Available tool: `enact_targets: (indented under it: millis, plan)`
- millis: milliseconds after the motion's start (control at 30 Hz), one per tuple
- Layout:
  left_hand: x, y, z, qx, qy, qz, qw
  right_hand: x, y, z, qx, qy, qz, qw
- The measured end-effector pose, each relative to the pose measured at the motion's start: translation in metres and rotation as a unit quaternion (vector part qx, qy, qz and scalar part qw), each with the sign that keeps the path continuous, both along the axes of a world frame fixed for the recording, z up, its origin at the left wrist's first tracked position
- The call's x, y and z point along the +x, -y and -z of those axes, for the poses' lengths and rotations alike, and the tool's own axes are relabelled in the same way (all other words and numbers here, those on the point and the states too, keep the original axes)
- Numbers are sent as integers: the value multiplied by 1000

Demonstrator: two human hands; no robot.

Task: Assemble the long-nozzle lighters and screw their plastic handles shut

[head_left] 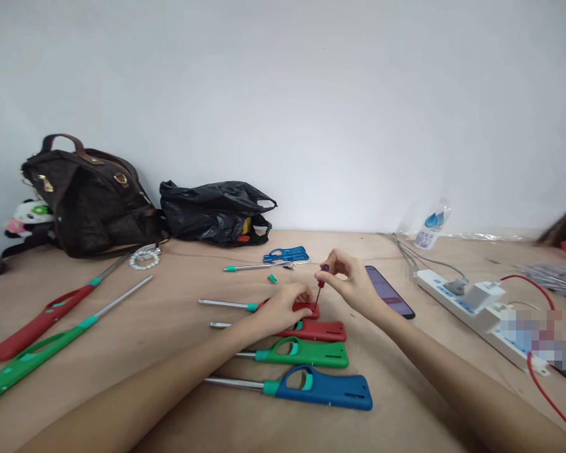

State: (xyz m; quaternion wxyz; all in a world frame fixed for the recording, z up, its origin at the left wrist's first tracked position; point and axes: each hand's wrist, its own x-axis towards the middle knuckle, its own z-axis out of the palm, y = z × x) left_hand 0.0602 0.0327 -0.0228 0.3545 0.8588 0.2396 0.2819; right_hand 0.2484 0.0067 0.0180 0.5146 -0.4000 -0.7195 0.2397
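My right hand [353, 277] pinches the dark red handle of a small screwdriver [320, 284], its shaft pointing down to the end of a red gas lighter [314, 309]. Fingers curled, my left hand [285, 308] grips that lighter against the table and covers much of its body. The lighter's metal tube reaches out to the left. Nearer to me lie a second red lighter [327, 331], a green lighter [316, 352] and a blue lighter [330, 389], roughly parallel. Beyond my hands are an opened blue casing [287, 253], a loose metal tube [249, 267] and a small green piece [272, 279].
Longer red [42, 321] and green lighters [38, 360] lie at the left. A dark backpack [99, 201] and black plastic bag [212, 211] stand by the wall. To the right are a phone [389, 292], power strip [453, 305] with cables, and bottle [431, 228].
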Motion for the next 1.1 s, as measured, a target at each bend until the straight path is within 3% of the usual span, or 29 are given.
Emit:
enact_targets:
  millis: [133, 300, 500, 567, 667, 800, 967, 1100]
  plan:
    - [-1, 0, 1, 24, -10, -22, 999, 7, -10, 5, -19, -38, 13, 999]
    - [-1, 0, 3, 26, -11, -21, 999, 6, -14, 16, 11, -112, 48, 992]
    - [0, 0, 2, 15, -6, -13, 1000, 3, -5, -2, 93, -94, 79, 988]
    - [0, 1, 1, 19, -10, -19, 1000, 8, -6, -5, 109, -48, 93, 989]
    - [0, 3, -1, 28, -9, -17, 999, 18, -13, 4, 134, 94, 107, 981]
    - [-1, 3, -3, 50, -17, -4, 999, 28, -23, 26, 151, 324, 83, 930]
    - [-1, 3, -2, 92, -42, -2, 995, 29, -24, 31, 48, 495, -2, 867]
    - [-2, 4, -2, 109, -49, 4, 993, 27, -20, 24, -21, 526, -35, 849]
